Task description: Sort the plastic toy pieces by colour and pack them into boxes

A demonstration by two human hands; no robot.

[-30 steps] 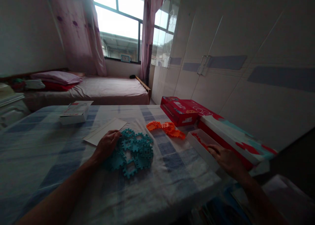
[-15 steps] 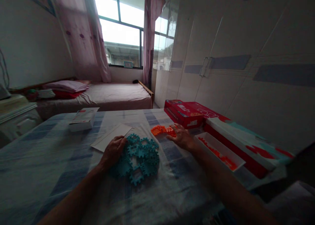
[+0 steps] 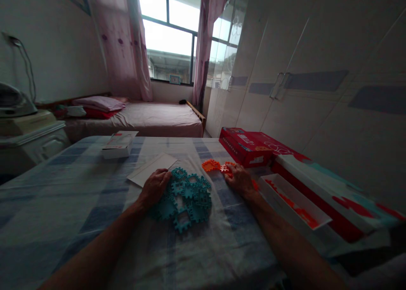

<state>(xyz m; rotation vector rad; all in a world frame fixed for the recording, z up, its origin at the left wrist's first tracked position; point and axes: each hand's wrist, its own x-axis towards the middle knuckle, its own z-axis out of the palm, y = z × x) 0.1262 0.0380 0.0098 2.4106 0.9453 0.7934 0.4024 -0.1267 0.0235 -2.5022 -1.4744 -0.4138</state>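
Observation:
A pile of teal interlocking puzzle pieces [image 3: 187, 197] lies on the checked tablecloth [image 3: 79, 205]. My left hand [image 3: 155, 187] rests on the pile's left edge, fingers curled over the pieces. To the right lies a smaller group of orange puzzle pieces [image 3: 215, 166]. My right hand [image 3: 237, 179] is laid on the orange pieces, fingers bent down on them; one small orange piece shows at my fingertips.
A white tray [image 3: 292, 201] with orange pieces stands at the right, beside a red box [image 3: 245, 146] and a long red-and-white lid [image 3: 323, 184]. A white card [image 3: 152, 168] and a small white box [image 3: 119, 144] lie further back. A bed stands behind.
My right hand has left the white tray and moved left onto the orange pieces. My left hand has stayed on the teal pile. The camera view has shifted slightly.

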